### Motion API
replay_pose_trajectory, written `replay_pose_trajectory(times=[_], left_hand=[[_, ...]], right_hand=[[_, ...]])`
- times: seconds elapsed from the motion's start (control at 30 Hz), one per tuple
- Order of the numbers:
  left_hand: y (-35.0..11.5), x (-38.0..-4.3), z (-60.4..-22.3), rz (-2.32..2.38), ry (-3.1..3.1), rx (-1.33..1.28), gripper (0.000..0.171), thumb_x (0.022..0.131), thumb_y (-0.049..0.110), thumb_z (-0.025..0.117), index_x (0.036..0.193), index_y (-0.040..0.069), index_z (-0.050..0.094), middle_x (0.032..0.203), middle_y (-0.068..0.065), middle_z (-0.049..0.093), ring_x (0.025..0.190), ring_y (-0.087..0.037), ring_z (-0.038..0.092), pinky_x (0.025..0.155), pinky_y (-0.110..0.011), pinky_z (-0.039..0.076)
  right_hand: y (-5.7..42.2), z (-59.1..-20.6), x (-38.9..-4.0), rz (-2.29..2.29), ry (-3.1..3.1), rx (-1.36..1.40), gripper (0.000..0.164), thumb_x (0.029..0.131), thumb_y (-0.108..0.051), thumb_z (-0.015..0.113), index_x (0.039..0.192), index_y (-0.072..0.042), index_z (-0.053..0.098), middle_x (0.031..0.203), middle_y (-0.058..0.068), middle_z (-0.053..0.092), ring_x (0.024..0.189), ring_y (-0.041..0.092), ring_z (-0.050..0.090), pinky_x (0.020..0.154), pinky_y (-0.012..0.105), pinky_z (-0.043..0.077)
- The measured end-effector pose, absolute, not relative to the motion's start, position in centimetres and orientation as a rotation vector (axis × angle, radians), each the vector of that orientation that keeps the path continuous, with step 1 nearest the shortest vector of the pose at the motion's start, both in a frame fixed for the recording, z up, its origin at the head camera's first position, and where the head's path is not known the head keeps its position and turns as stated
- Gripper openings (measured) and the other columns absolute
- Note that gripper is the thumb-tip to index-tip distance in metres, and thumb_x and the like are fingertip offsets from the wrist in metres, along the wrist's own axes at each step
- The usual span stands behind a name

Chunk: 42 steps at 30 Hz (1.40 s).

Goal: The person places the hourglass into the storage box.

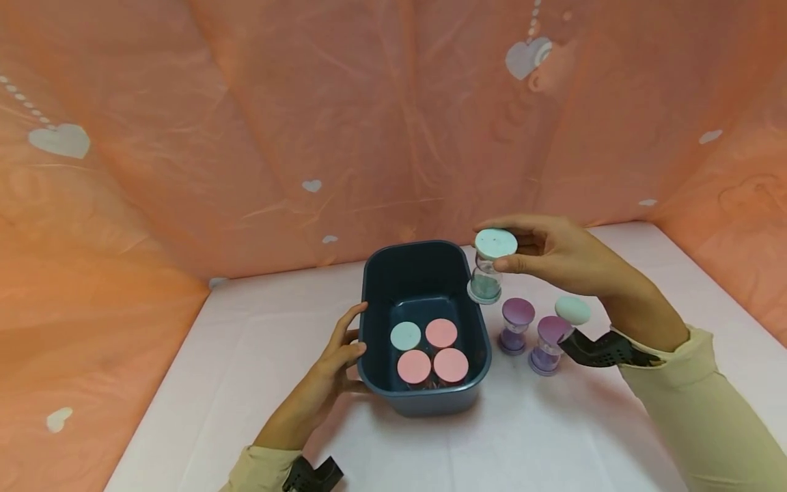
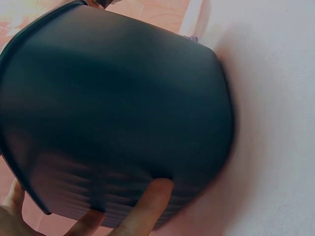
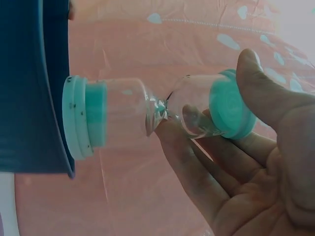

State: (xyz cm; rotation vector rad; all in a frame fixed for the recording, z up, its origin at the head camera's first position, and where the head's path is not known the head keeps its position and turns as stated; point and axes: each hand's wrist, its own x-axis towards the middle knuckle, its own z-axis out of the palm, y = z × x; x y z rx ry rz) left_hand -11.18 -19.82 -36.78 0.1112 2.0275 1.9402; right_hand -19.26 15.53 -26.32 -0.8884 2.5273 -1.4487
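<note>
My right hand [image 1: 553, 249] pinches an hourglass [image 1: 487, 280] with mint end caps and clear glass bulbs, thumb on one side and fingers on the other. The hourglass is slightly tilted beside the right rim of a dark blue bin [image 1: 424, 404], its lower cap close to the rim. Mint sand lies in its lower bulb. On the bin's left side, my left hand [image 1: 335, 362] rests its fingertips against the outer wall, as the left wrist view shows too. Inside the bin stand one mint-capped hourglass [image 1: 406, 336] and three pink-capped hourglasses [image 1: 451, 365], grouped at the near end.
Right of the bin, two purple hourglasses [image 1: 518, 313] stand on the white-covered table [image 1: 246, 355]. Another mint-capped one [image 1: 572, 309] is behind them, partly hidden by the right wrist. Black wrist devices [image 1: 605, 348] sit on both arms. An orange sheet with hearts [image 1: 369, 137] hangs behind.
</note>
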Motion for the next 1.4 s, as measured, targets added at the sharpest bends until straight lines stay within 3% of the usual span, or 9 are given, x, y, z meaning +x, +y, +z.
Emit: replay_pose_trajectory(times=[0.17,0.43,0.67,0.9,1.4], left_hand=[[-19.9,-11.2,-36.7,1.939,2.029,0.122,0.06,0.096,0.034,0.047,0.151,0.044,0.024,0.151,-0.018,0.022,0.14,-0.052,0.027,0.094,-0.079,0.037],[-20.0,-11.1,-36.8,1.96,2.028,0.122,0.059,0.096,0.034,0.047,0.151,0.042,0.026,0.153,-0.018,0.02,0.14,-0.052,0.026,0.089,-0.073,0.045],[-20.0,-11.0,-36.8,1.955,2.045,0.118,0.059,0.096,0.034,0.047,0.15,0.044,0.027,0.153,-0.018,0.021,0.14,-0.052,0.026,0.092,-0.078,0.04],[-19.8,-11.0,-36.6,1.957,2.033,0.117,0.06,0.096,0.034,0.047,0.152,0.041,0.024,0.153,-0.019,0.019,0.14,-0.052,0.025,0.091,-0.078,0.04],[-19.5,-10.8,-36.6,1.972,2.043,0.106,0.057,0.097,0.034,0.046,0.15,0.044,0.027,0.153,-0.017,0.022,0.14,-0.051,0.029,0.087,-0.065,0.05]], right_hand=[[13.9,-26.3,-19.7,-1.47,2.441,-0.926,0.05,0.091,-0.021,0.073,0.137,-0.015,0.058,0.124,0.005,0.067,0.114,0.019,0.066,0.093,0.023,0.054],[11.7,-27.5,-20.6,-1.507,2.297,-1.038,0.049,0.087,-0.017,0.077,0.132,-0.013,0.059,0.119,0.004,0.067,0.113,0.019,0.065,0.096,0.026,0.054],[10.3,-28.1,-21.1,-1.473,2.263,-1.069,0.046,0.086,-0.017,0.077,0.13,-0.016,0.061,0.118,0.005,0.066,0.11,0.02,0.065,0.096,0.029,0.054],[9.4,-29.0,-21.9,-1.304,2.293,-1.102,0.047,0.088,-0.023,0.077,0.132,-0.019,0.06,0.117,0.002,0.065,0.104,0.017,0.066,0.093,0.028,0.056],[7.7,-29.6,-23.3,-0.843,2.408,-1.337,0.052,0.08,-0.027,0.082,0.128,-0.012,0.067,0.117,0.004,0.066,0.1,0.014,0.062,0.091,0.031,0.055]])
